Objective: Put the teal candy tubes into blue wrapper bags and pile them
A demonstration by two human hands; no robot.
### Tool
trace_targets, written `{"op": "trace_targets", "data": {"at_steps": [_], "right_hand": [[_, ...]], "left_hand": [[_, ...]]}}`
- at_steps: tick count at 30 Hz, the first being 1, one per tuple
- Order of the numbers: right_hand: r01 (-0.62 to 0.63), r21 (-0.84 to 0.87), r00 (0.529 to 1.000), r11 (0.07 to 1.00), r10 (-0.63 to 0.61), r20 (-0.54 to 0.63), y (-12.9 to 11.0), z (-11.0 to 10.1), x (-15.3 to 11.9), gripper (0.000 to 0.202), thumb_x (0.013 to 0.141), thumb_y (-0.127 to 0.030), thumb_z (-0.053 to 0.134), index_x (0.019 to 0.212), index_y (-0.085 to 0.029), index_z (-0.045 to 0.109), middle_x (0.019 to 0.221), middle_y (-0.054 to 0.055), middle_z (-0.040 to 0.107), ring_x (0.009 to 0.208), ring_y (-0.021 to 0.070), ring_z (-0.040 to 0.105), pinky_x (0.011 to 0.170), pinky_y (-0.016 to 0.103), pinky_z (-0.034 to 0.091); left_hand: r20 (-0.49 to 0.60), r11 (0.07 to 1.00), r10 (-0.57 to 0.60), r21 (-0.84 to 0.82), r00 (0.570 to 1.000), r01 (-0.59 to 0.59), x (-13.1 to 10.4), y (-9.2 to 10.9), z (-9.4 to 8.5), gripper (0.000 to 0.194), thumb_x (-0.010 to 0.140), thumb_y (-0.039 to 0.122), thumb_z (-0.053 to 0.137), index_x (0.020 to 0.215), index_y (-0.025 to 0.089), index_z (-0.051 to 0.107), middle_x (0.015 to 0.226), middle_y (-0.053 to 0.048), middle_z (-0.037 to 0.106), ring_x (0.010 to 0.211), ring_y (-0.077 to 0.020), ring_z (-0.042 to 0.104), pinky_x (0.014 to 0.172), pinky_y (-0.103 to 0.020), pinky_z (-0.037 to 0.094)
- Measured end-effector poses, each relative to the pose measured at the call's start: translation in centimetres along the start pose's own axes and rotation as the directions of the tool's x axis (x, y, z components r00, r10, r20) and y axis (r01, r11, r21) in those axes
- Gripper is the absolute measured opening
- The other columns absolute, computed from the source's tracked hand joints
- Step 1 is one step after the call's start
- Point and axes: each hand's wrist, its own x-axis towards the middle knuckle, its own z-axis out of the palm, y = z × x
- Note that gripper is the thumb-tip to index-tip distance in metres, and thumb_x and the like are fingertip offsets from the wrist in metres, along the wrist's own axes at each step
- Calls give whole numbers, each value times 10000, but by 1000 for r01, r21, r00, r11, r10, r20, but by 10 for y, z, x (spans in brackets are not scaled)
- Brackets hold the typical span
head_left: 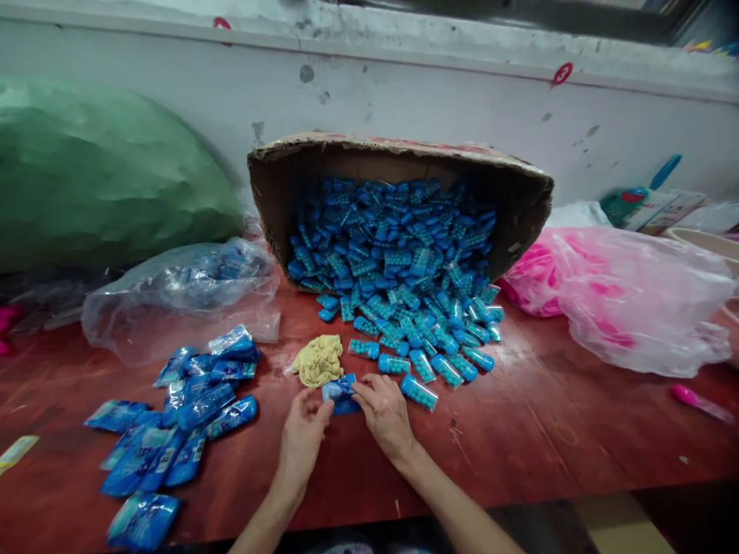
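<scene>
A small blue printed packet (342,394) lies flat on the red table between my hands. My left hand (305,427) is at its left edge, thumb and fingers closed on the corner. From the right, my right hand (384,412) pinches the packet's upper right edge; its fingertips partly cover it. Just behind the packet sits a crumpled yellow cloth (319,360). Several clear bottles with blue caps and blue-green beads (419,392) lie to the right of my right hand. A loose pile of similar filled blue packets (199,404) lies to the left.
A tipped cardboard box (523,219) spills many blue bottles onto the table (536,431). At left are a clear plastic bag (138,304) and a big green sack (109,177). A pink-filled bag (629,292) and a pink spoon-like piece (687,395) lie right.
</scene>
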Motion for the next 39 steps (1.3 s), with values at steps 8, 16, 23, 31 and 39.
{"op": "trace_targets", "data": {"at_steps": [8, 16, 23, 31, 39], "right_hand": [[-257, 681, 955, 686, 287, 71, -3, -8, 2, 363, 738, -213, 572, 1101, -206, 559, 968, 51, 590, 820, 167, 537, 729, 285, 430], [-439, 816, 863, 375, 428, 268, 7, 7, 11, 196, 680, -313, 540, 570, -160, 485, 489, -60, 437, 451, 73, 372, 451, 196, 321], [-381, 741, 861, 552, 503, 68, 8, 19, 20, 262, 744, -337, 475, 539, -190, 400, 499, -68, 390, 484, 85, 353, 451, 194, 289], [-311, 607, 920, 731, 392, 0, 7, -1, 20, 319, 830, -348, 402, 557, -185, 435, 518, -60, 394, 506, 97, 401, 494, 204, 328], [-305, -384, 935, 872, 350, 54, 35, -55, -10, 343, 690, -233, 662, 1012, -203, 547, 966, 105, 570, 848, 269, 567, 653, 338, 444]], "left_hand": [[121, 998, -39, -38, 992, 44, 0, 2, 27, 292, 588, 357, 683, 760, 123, 652, 652, -24, 646, 588, -112, 551, 501, -192, 386], [111, 979, -83, -175, 990, 102, 10, -4, 44, 291, 498, 319, 728, 652, 106, 602, 487, 17, 591, 410, -87, 489, 402, -200, 376], [124, 960, -77, -259, 989, 107, 15, 6, 61, 277, 518, 308, 714, 672, 133, 564, 522, 36, 592, 422, -87, 514, 407, -202, 421], [314, 945, -145, -237, 938, 225, 11, 19, 54, 230, 623, 292, 676, 729, 118, 571, 534, -13, 618, 449, -114, 556, 409, -203, 432], [277, 877, -368, -215, 888, 430, 10, 19, 32, 142, 785, 257, 525, 702, 143, 517, 480, -20, 606, 389, -95, 538, 360, -169, 394]]}}
